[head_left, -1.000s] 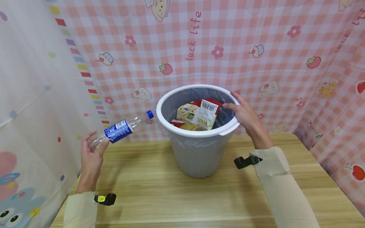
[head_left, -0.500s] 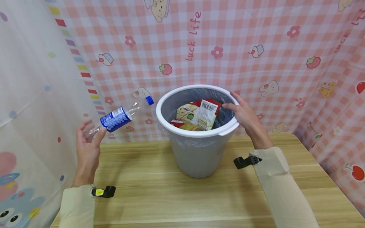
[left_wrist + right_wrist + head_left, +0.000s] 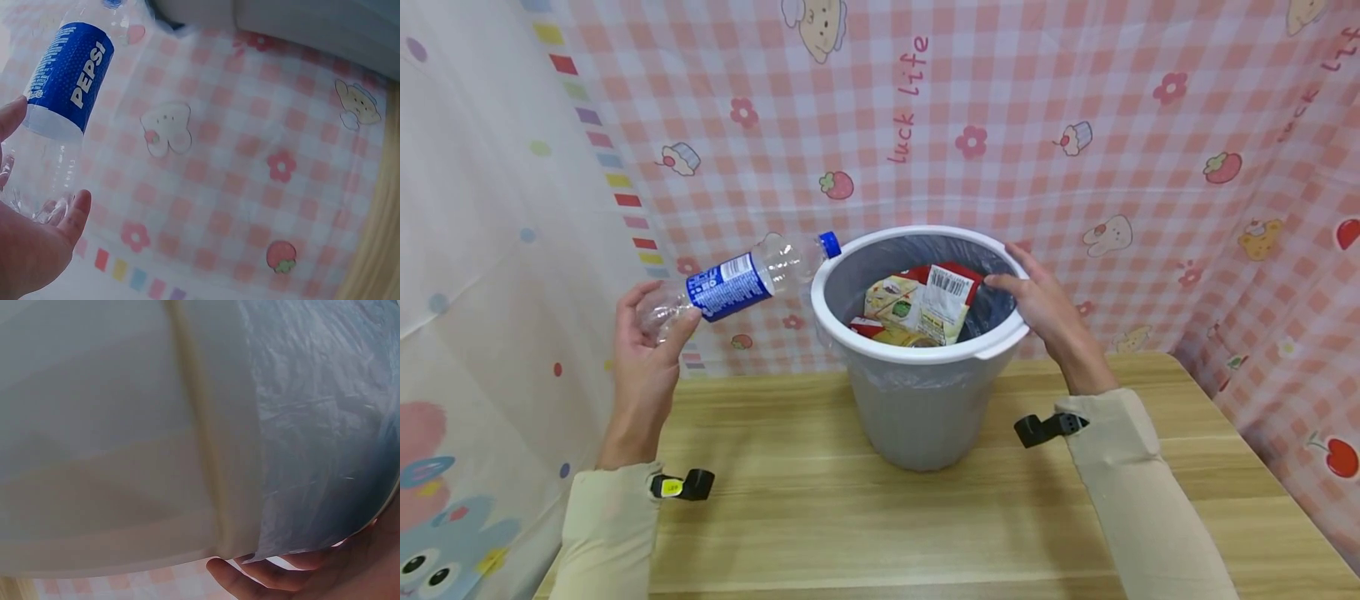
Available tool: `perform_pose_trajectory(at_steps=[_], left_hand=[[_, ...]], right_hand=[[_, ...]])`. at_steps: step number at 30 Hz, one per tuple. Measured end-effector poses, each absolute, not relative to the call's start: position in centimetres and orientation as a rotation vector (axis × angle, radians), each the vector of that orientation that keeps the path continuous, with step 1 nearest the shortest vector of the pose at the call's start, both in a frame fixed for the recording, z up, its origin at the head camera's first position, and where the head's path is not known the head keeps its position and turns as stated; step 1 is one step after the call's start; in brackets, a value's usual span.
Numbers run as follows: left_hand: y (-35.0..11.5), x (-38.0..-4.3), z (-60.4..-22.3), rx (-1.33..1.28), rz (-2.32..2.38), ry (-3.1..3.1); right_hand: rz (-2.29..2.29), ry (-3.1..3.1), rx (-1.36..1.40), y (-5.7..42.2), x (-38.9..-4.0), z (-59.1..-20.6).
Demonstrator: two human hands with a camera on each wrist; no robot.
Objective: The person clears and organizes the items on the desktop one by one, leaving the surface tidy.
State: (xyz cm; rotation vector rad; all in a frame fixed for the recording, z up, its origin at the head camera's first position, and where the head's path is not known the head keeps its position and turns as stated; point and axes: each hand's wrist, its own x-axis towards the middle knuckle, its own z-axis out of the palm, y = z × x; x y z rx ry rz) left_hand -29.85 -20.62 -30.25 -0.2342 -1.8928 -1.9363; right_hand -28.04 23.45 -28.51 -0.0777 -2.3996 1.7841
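Observation:
My left hand [image 3: 643,375] grips an empty clear plastic Pepsi bottle [image 3: 728,286] near its base, in the air left of the trash bin [image 3: 917,417]. The bottle slants up to the right, its blue cap [image 3: 830,244] at the bin's left rim; I cannot tell whether they touch. In the left wrist view the blue label [image 3: 72,75] shows. My right hand [image 3: 1052,317] holds the white rim [image 3: 917,354] on the right, thumb inside and fingers outside. In the right wrist view the fingers [image 3: 269,575] lie against the bin's lined side.
Inside the bin, lined with a clear bag, lie several crumpled food packets [image 3: 947,300]. It stands on a wooden table [image 3: 775,492]. A pink checked cloth [image 3: 925,108] hangs behind, and a white printed cloth [image 3: 490,250] hangs at the left.
My left hand rose and first drifted slightly left, then moved right, bringing the bottle's cap up to the bin rim. The right hand and bin stayed put.

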Motion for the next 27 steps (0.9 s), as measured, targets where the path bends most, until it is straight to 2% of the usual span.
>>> perform_pose_trajectory(at_steps=[27], left_hand=[[-15.3,-30.1,-27.3,-0.549,-1.788,-2.122]], right_hand=[[1.802,-2.406,-0.047,23.5,-28.1,-28.6]])
